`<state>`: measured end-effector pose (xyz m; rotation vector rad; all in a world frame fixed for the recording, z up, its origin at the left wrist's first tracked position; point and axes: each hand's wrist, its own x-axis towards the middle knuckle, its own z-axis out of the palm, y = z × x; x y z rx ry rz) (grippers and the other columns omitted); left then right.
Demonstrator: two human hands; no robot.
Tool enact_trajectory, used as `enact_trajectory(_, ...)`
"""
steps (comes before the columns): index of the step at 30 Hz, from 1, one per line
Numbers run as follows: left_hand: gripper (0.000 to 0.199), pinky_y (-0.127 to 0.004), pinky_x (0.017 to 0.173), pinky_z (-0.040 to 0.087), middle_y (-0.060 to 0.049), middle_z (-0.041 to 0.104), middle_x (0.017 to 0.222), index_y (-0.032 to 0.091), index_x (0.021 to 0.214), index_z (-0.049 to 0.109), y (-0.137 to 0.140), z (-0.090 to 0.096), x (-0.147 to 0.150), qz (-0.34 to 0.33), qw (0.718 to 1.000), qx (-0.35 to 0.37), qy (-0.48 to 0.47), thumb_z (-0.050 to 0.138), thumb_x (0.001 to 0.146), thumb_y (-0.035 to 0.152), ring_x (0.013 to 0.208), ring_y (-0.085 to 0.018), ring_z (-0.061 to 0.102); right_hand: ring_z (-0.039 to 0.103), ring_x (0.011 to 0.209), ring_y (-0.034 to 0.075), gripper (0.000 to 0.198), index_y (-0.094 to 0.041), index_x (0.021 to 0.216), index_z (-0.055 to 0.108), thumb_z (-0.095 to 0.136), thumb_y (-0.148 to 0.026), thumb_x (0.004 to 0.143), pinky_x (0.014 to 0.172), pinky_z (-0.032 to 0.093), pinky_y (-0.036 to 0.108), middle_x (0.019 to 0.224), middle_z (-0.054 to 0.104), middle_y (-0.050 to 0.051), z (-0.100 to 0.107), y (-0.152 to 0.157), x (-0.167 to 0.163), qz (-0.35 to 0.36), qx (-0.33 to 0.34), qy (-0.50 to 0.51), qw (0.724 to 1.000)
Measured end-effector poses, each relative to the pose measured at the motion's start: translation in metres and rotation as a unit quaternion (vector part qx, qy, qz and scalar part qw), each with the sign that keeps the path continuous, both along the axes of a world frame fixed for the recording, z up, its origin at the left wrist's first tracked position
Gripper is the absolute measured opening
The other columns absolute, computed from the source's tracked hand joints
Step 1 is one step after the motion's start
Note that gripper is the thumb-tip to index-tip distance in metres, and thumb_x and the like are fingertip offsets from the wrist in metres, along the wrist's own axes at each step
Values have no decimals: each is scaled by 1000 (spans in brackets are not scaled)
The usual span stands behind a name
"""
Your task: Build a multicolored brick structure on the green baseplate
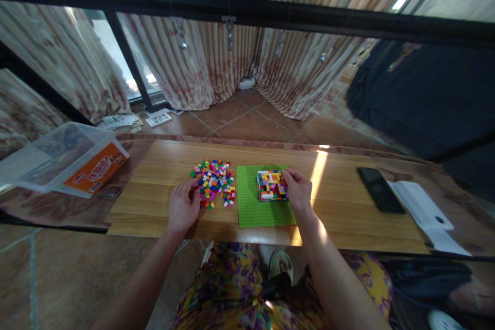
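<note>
A loose pile of small multicoloured building bricks (213,181) lies on the wooden board. At its left edge is my left hand (183,207), fingers curled and fingertips touching the outer bricks; whether a brick is between them is too small to tell. Right of the pile lies a green studded baseplate (247,211). On it stands a low rectangular block build (270,185) with a mixed-colour top. My right hand (299,190) is closed at the build's upper right corner, thumb and fingers pinched together against it. Whatever those fingertips hold is hidden.
A clear plastic tub (65,157) with an orange label stands left of the wooden board (154,170). At the right lie a black phone (381,190) and an opened white box (421,206). A dark metal rail (247,10) crosses beyond the board, before striped curtains (216,62).
</note>
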<state>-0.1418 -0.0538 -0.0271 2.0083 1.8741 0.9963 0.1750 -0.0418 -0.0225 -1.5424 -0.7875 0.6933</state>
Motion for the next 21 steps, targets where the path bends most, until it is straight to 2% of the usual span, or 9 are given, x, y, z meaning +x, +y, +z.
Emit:
enact_trajectory(14,33,-43,95,48,-12,70,102,14,111,64,0,-1,0,-9,1000,6,4,45,87,27,100,-27,62,63,62,17,34,-14,80,74,72,-45,66,60,51,29,71,72,4,5,2,1,16,-18,12,1000)
enact_trajectory(18,35,-44,95,48,-12,70,102,13,112,64,1,-2,0,-11,1000,8,0,44,87,26,99,-27,62,61,58,16,40,-13,82,73,72,-50,67,56,50,29,69,70,5,6,-3,3,37,-18,30,999)
enact_trajectory(21,35,-43,95,47,-12,70,103,13,114,64,1,-2,0,-16,1000,9,2,44,87,24,98,-26,62,60,57,15,43,-14,80,70,65,-57,73,54,48,27,67,68,4,3,-7,6,17,0,38,999)
